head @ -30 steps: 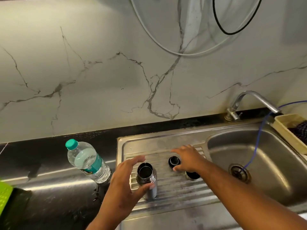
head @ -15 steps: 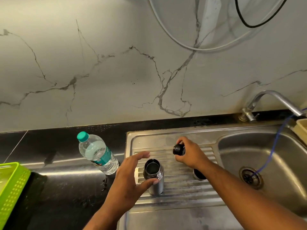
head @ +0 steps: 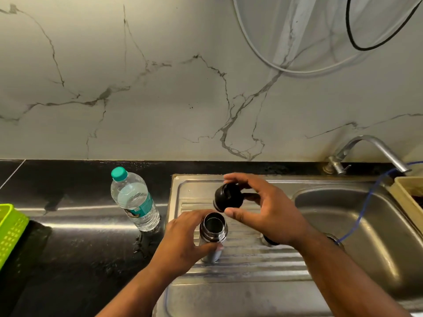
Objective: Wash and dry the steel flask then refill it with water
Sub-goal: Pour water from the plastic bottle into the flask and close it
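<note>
The steel flask [head: 213, 234] stands upright and open-mouthed on the ribbed drainboard [head: 247, 259] of the steel sink. My left hand [head: 183, 243] grips its body from the left. Just above and right of the flask's mouth, my right hand [head: 263, 209] holds a black stopper cap [head: 227, 197] between thumb and fingers, lifted off the drainboard. A second dark cap piece [head: 270, 240] lies on the drainboard, mostly hidden under my right wrist.
A clear plastic water bottle [head: 135, 200] with a teal cap stands on the black counter left of the sink. A green basket [head: 10, 232] sits at the far left. The tap [head: 370, 152], a blue hose [head: 364, 209], the sink basin [head: 357, 236] and a beige tray [head: 407, 197] are at right.
My right hand picked the black cap up off the drainboard and carried it over toward the flask's mouth. My left hand closed round the flask. The view shifted leftward.
</note>
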### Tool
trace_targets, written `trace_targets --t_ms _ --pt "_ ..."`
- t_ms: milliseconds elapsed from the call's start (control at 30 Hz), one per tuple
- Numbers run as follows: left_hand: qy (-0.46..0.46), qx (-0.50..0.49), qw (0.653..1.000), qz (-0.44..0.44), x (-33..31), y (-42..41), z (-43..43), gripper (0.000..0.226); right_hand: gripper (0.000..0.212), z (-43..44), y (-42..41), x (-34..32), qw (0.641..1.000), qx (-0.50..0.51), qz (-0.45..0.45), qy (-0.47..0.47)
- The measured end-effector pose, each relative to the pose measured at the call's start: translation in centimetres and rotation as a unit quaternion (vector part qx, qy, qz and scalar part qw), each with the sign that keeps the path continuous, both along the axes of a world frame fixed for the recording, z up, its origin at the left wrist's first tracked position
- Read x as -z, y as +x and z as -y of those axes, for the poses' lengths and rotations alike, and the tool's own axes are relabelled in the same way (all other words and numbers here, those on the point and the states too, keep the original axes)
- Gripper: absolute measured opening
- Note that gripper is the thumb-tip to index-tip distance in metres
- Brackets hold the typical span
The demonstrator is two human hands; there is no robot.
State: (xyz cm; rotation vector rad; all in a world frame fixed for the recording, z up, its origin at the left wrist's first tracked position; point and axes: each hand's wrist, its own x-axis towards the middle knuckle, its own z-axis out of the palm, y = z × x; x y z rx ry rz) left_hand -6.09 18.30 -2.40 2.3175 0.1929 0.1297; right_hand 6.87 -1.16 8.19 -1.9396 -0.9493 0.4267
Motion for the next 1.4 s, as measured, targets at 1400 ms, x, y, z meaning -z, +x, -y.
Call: trace_targets --t_ms 1400 --pt "-0.051 -0.006 0.998 0.024 0.7 0.2 0.0 0.086 0.053 -4.2 -2.2 0.6 0.944 -0.109 0.189 -0.249"
